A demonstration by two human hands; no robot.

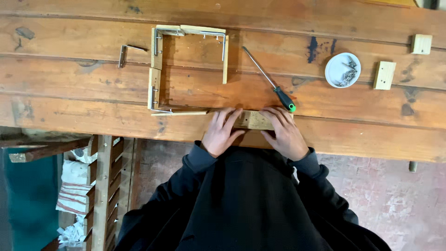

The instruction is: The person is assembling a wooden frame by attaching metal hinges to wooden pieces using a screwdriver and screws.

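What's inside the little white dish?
The white dish on the workbench holds a small heap of grey metal screws. Whatever lies beneath the heap is covered, so I cannot tell.

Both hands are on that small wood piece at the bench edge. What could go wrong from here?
The wood piece sits close to the bench's front edge under the left hand and right hand; a slip could drop it to the floor. The screwdriver lies just beyond the right hand, so a nudge might roll it. The partly built frame beside the left hand could be knocked askew.
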